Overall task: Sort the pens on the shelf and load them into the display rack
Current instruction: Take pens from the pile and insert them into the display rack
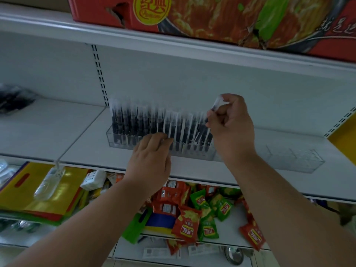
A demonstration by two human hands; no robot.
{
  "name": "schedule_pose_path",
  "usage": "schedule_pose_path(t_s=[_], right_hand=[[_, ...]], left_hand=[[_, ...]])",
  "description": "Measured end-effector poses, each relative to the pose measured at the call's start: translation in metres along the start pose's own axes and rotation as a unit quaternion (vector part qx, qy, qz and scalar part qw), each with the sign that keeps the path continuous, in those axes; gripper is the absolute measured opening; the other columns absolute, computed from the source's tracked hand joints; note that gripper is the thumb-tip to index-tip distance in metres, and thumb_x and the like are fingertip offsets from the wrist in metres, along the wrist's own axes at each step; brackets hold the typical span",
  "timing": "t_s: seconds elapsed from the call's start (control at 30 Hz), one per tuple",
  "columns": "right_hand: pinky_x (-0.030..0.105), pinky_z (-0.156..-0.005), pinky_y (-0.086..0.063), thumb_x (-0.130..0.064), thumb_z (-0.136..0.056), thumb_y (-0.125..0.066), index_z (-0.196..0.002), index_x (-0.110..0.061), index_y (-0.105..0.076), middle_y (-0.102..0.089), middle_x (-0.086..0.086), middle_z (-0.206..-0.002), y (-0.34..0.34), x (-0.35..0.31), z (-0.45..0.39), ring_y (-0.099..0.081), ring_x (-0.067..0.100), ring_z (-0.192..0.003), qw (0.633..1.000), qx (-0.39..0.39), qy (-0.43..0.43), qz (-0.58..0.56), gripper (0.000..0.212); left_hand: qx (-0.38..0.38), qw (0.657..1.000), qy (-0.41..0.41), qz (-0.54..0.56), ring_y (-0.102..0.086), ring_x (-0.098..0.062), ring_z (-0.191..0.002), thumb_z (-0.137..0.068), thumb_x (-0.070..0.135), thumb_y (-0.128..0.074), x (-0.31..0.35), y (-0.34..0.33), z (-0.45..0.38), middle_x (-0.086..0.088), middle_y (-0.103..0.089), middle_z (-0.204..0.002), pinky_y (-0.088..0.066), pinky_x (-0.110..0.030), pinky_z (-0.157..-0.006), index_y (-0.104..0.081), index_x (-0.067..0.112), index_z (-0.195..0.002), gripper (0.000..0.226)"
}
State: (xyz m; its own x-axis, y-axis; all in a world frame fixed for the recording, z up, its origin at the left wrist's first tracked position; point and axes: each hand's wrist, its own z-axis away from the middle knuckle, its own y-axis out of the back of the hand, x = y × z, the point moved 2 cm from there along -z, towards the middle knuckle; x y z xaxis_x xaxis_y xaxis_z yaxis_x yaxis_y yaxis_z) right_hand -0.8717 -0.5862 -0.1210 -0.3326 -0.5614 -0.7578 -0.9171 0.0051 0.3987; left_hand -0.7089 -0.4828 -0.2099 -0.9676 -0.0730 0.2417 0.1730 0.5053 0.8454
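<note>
White shelf [82, 139] of a store gondola, slotted uprights in the back panel. Above it, big red carton [212, 18] with a hotpot-style food photo and a yellow round logo with red Chinese characters, not legible; white script at the right edge also unreadable. Below, lower shelf with scattered red and green snack packets [187, 226], yellow label patches with red characters, too blurred to read; yellow and red plastic bags [28, 191] stacked at left. On the white shelf, clear display rack [123, 144] standing near the back, packed with upright dark pens [133, 124] with clear caps, left part neat, right part leaning and crooked. Second clear tray [294, 158] just to the right, contents not discernible. Dark blurred package [13, 99] far left on the same shelf. Right hand [233, 128] raised at the rack's right end, fingers curled, pinching one clear-capped pen [216, 104] tilted above the row. Left hand [152, 157] at the rack's front, fingertips bent in against the pens at mid-row; actual grip cannot be told. Motion blur throughout.
</note>
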Motion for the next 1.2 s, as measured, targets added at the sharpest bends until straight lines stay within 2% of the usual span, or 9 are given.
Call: schedule_pose_path(t_s=[0.03, 0.13, 0.3, 0.4, 0.57, 0.77, 0.93, 1.07, 1.2], right_hand=[[0.027, -0.068, -0.055, -0.020, -0.094, -0.062, -0.113, -0.022, -0.052, -0.064, -0.007, -0.083, -0.002, 0.000, -0.001, -0.068, 0.011, -0.076, 1.000, -0.005, 0.011, 0.017, 0.022], [0.026, -0.066, -0.052, -0.019, -0.095, -0.059, -0.094, -0.017, -0.056, -0.065, -0.001, -0.081, -0.009, 0.000, -0.002, -0.064, 0.016, -0.073, 0.998, -0.006, 0.047, 0.046, 0.004], [0.041, -0.070, -0.055, -0.021, -0.095, -0.058, -0.091, -0.012, -0.058, -0.065, 0.003, -0.082, -0.020, 0.006, -0.005, -0.062, 0.021, -0.076, 0.995, -0.020, 0.052, 0.078, 0.010], [0.037, -0.065, -0.053, -0.020, -0.095, -0.059, -0.087, -0.011, -0.057, -0.063, 0.004, -0.077, -0.026, 0.008, -0.006, -0.060, 0.021, -0.072, 0.995, -0.030, 0.057, 0.082, 0.013], [0.029, -0.057, -0.042, -0.026, -0.097, -0.057, -0.078, -0.015, -0.048, -0.055, 0.000, -0.070, -0.044, 0.033, 0.014, -0.051, 0.014, -0.062, 0.982, -0.094, 0.019, 0.164, 0.024], [0.032, -0.063, -0.049, -0.028, -0.096, -0.058, -0.087, -0.012, -0.056, -0.061, 0.004, -0.080, -0.048, 0.034, 0.011, -0.057, 0.019, -0.071, 0.979, -0.089, 0.009, 0.184, 0.019], [0.031, -0.066, -0.050, -0.028, -0.094, -0.063, -0.096, -0.014, -0.057, -0.060, 0.000, -0.087, -0.038, 0.033, 0.028, -0.057, 0.015, -0.076, 0.981, -0.096, 0.001, 0.169, 0.015], [0.027, -0.066, -0.046, -0.024, -0.091, -0.067, -0.101, -0.014, -0.058, -0.056, -0.002, -0.090, -0.021, 0.014, 0.038, -0.052, 0.011, -0.075, 0.981, -0.091, 0.075, 0.155, 0.017], [0.029, -0.076, -0.048, -0.026, -0.089, -0.068, -0.115, -0.013, -0.059, -0.059, 0.001, -0.105, -0.015, -0.017, 0.044, -0.056, 0.015, -0.092, 0.971, -0.125, 0.130, 0.158, 0.030]], left_hand=[[-0.011, 1.000, -0.003, -0.010, -0.045, -0.026, -0.121, -0.090, 0.022, -0.051, -0.001, -0.002, 0.000, -0.005, -0.051, -0.131, -0.044, -0.044, -0.100, -0.055, 0.012, -0.135, 0.046], [-0.023, 0.999, -0.008, -0.027, -0.043, -0.025, -0.119, -0.085, 0.017, -0.061, -0.004, -0.006, 0.000, -0.004, -0.052, -0.129, -0.046, -0.044, -0.097, -0.055, 0.013, -0.135, 0.051], [-0.007, 0.999, -0.008, -0.033, -0.046, -0.025, -0.115, -0.082, 0.015, -0.063, -0.002, -0.006, -0.001, -0.004, -0.055, -0.124, -0.046, -0.042, -0.096, -0.058, 0.013, -0.132, 0.050], [-0.007, 0.999, -0.016, -0.043, -0.047, -0.025, -0.114, -0.080, 0.019, -0.065, 0.000, -0.007, 0.001, -0.004, -0.056, -0.123, -0.046, -0.041, -0.096, -0.058, 0.011, -0.132, 0.053], [-0.002, 0.999, -0.009, -0.040, -0.046, -0.025, -0.113, -0.079, 0.019, -0.063, -0.003, -0.010, 0.001, -0.004, -0.056, -0.122, -0.045, -0.041, -0.097, -0.058, 0.012, -0.132, 0.054], [-0.001, 0.999, 0.004, -0.033, -0.045, -0.023, -0.112, -0.079, 0.025, -0.049, -0.004, -0.010, 0.000, -0.002, -0.055, -0.121, -0.043, -0.040, -0.098, -0.058, 0.014, -0.132, 0.055], [-0.031, 0.998, 0.018, -0.042, -0.046, -0.023, -0.116, -0.079, 0.025, -0.061, -0.005, -0.009, 0.001, -0.001, -0.053, -0.126, -0.040, -0.040, -0.103, -0.054, 0.016, -0.137, 0.059], [-0.047, 0.998, 0.022, -0.038, -0.046, -0.023, -0.121, -0.082, 0.027, -0.064, -0.005, -0.003, -0.002, 0.000, -0.052, -0.130, -0.039, -0.040, -0.105, -0.053, 0.017, -0.138, 0.058], [-0.039, 0.998, 0.051, -0.014, -0.043, -0.023, -0.128, -0.085, 0.028, -0.063, -0.002, 0.011, 0.012, 0.000, -0.049, -0.137, -0.037, -0.041, -0.107, -0.049, 0.018, -0.139, 0.056]])
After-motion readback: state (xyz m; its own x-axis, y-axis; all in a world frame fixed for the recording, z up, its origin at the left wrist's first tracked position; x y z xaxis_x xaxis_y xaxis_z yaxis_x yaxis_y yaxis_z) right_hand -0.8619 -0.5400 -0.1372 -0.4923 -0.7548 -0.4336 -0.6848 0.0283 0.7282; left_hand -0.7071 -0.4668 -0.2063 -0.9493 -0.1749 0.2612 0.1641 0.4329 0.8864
